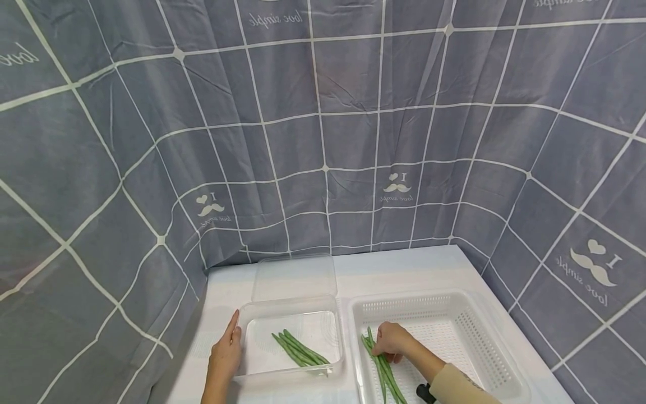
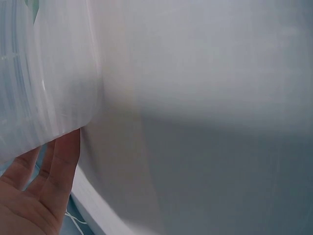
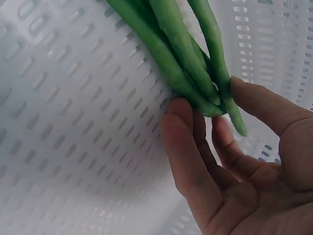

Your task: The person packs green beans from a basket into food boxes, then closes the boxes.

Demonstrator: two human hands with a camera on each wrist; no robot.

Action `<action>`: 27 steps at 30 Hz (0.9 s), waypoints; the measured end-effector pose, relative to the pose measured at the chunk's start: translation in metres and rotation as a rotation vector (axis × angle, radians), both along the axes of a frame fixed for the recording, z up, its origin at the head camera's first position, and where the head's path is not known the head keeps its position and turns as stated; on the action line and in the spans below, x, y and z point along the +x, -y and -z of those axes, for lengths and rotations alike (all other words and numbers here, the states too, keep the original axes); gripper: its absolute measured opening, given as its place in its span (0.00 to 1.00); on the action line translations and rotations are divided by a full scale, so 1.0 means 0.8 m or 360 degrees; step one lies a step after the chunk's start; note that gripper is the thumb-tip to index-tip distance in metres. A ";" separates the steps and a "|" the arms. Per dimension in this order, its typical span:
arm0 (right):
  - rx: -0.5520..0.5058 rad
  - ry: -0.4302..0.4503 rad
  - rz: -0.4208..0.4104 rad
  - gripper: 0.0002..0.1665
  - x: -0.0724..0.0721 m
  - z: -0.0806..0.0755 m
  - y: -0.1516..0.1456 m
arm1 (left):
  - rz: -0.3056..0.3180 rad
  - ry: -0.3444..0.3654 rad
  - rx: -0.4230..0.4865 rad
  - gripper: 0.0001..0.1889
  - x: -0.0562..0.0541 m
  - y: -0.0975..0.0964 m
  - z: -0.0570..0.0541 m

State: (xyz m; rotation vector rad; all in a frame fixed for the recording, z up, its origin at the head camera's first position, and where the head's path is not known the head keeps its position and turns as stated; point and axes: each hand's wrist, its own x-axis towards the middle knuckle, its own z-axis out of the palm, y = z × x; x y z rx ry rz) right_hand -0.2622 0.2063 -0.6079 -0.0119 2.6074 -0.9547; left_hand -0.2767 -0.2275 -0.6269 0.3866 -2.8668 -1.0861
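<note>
Green beans [image 1: 385,375] lie along the left side of a white perforated basket [image 1: 454,325]. My right hand [image 1: 396,342] is down inside the basket at these beans. In the right wrist view, thumb and fingers pinch the ends of several beans [image 3: 171,54], the thumb pressing on one bean at the edge of the bunch. To the left stands a clear plastic container [image 1: 289,306] holding a small bunch of green beans [image 1: 300,349], laid slantwise. My left hand [image 1: 225,354] rests against the container's left side, its fingers straight along the wall [image 2: 63,98].
A flat clear lid [image 1: 294,279] lies on the white table [image 1: 398,269] behind the container. Grey checked curtain [image 1: 353,140] surrounds the table at the back and both sides. Container and basket stand side by side with a narrow gap.
</note>
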 end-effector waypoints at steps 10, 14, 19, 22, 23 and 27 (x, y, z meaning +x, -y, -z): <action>0.0158 -0.0052 0.0033 0.13 0.000 0.003 0.007 | -0.0012 0.0019 0.0006 0.29 0.000 0.000 0.000; 0.0201 -0.0052 0.0043 0.12 0.001 0.001 0.008 | -0.0017 0.0020 0.0011 0.29 -0.002 0.000 0.000; 0.0021 0.0020 0.0067 0.13 0.003 -0.002 0.007 | -0.0013 0.0010 0.0010 0.29 -0.001 -0.002 -0.002; -0.0153 0.0097 0.0069 0.14 0.003 -0.007 0.005 | -0.0007 0.0006 0.0006 0.29 0.000 -0.003 -0.004; -0.0208 0.0126 0.0072 0.13 0.003 -0.008 0.004 | -0.0007 0.0010 0.0008 0.29 0.000 -0.003 -0.004; -0.0413 0.0249 0.0100 0.07 0.000 -0.012 0.000 | -0.0014 0.0015 0.0020 0.30 0.000 -0.002 -0.004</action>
